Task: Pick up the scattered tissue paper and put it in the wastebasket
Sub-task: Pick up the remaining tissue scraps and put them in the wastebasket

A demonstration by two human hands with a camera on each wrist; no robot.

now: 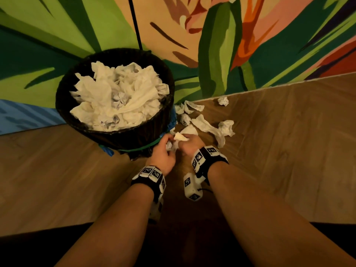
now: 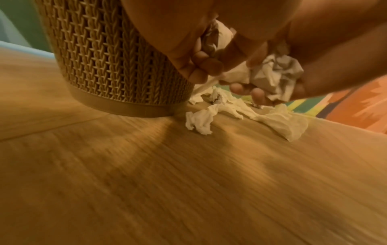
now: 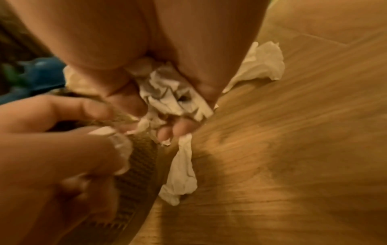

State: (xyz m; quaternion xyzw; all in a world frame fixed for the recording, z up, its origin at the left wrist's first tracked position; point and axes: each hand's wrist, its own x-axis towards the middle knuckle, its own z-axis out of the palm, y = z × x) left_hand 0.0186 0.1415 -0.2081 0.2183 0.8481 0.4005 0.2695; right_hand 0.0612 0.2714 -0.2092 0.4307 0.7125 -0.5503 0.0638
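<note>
Gripping tissue wads: left hand (image 1: 163, 155) | right hand (image 1: 189, 144) | beside wastebasket (image 1: 134, 135)

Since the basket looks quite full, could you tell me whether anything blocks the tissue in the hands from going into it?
No lid or object covers the wastebasket. Only the heaped tissue inside fills it near the rim, so tissue from the left hand and right hand lands on top.

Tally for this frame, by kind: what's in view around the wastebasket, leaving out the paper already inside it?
Wastebasket: 1
Hands: 2, left hand and right hand
Tissue wads in a grip: 2, left wad and right wad
Loose tissue pieces on the floor: about 7; some overlap
Total: about 12
</note>
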